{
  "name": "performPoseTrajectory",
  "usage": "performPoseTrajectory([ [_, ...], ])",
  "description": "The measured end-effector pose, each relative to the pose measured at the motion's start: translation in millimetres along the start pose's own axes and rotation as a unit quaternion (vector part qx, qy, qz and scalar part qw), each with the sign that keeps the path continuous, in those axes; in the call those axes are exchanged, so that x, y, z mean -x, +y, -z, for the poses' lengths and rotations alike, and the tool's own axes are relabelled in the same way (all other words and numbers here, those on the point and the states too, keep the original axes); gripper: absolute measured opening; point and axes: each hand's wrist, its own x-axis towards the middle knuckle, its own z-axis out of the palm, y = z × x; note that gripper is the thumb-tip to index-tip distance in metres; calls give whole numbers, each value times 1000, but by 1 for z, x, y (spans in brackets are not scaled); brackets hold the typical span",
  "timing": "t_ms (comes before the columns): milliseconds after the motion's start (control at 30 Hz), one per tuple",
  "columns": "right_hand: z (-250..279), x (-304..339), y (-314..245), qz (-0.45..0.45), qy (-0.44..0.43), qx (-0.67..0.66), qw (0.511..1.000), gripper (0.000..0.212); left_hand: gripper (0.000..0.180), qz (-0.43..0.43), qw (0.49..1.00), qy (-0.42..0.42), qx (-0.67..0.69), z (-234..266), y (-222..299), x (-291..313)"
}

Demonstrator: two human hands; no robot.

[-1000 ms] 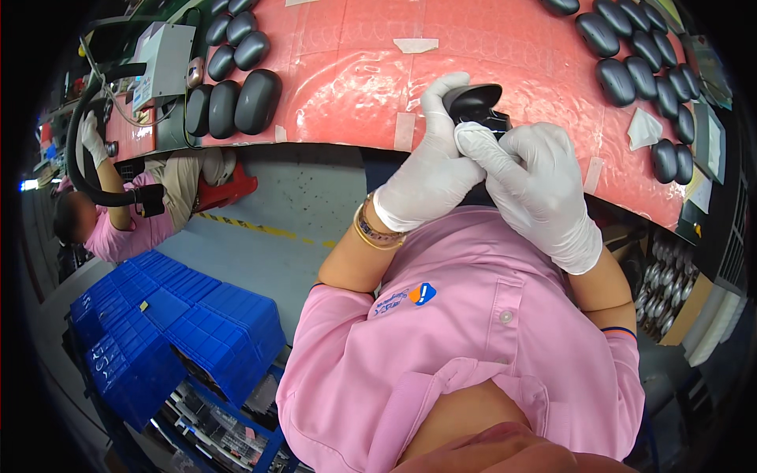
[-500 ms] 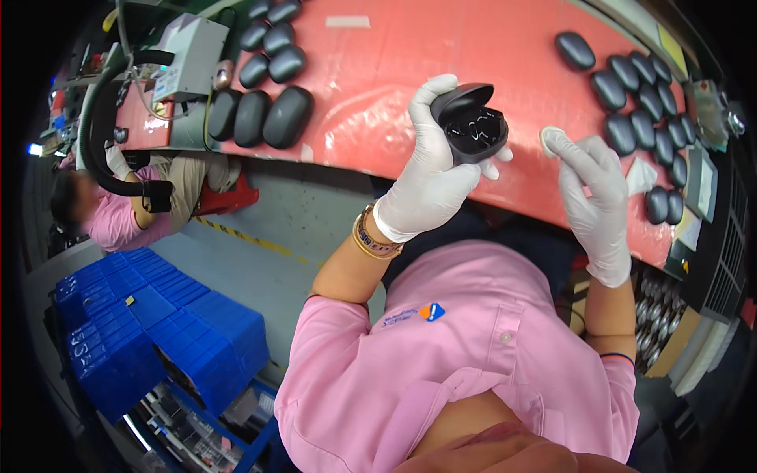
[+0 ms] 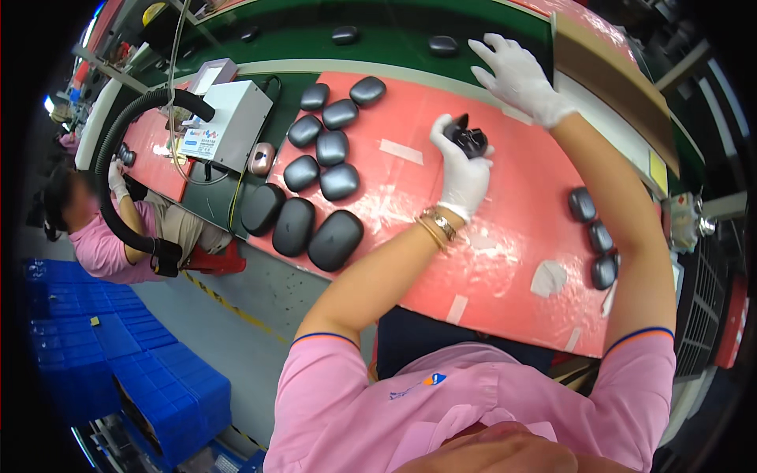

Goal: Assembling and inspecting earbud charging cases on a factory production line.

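My left hand (image 3: 461, 169), in a white glove, holds a small black case (image 3: 465, 135) with its lid open, above the red table mat (image 3: 410, 197). My right hand (image 3: 516, 75), also gloved, is stretched out far ahead with fingers spread and empty, near the green conveyor belt (image 3: 378, 47). A lone black case (image 3: 442, 45) lies on the belt just left of that hand. Several shut dark cases (image 3: 327, 150) lie in rows on the mat at the left. A few more cases (image 3: 595, 236) sit at the right by my right forearm.
A white box device (image 3: 229, 126) and a black ribbed hose (image 3: 118, 173) stand at the left of the bench. Another person in pink (image 3: 95, 229) sits at the left. Blue crates (image 3: 118, 370) are stacked on the floor. A brown cardboard piece (image 3: 607, 79) lies at the far right.
My right hand has left the case and reached far forward toward the belt. My left hand keeps the open case and has moved forward over the mat. The view has tilted up.
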Motion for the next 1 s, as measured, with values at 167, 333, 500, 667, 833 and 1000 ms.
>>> performPoseTrajectory([
  [167,-87,-91,-5,24,38,-10,999,54,75,-27,999,17,-2,-1,2,3],
  [333,-128,-134,-25,13,-91,-63,994,53,82,13,999,34,32,-1,5,6],
  [500,-130,-192,-79,33,-44,-146,988,59,83,36,993,70,84,-2,8,5],
  [667,-137,-222,-91,58,-188,-108,974,47,80,-16,994,93,53,-6,1,3],
  [833,-35,-146,-101,205,33,-370,906,41,83,23,995,50,86,3,3,8],
  [1000,-7,-54,-111,349,-143,-311,872,53,70,96,993,-64,23,-2,3,13],
])
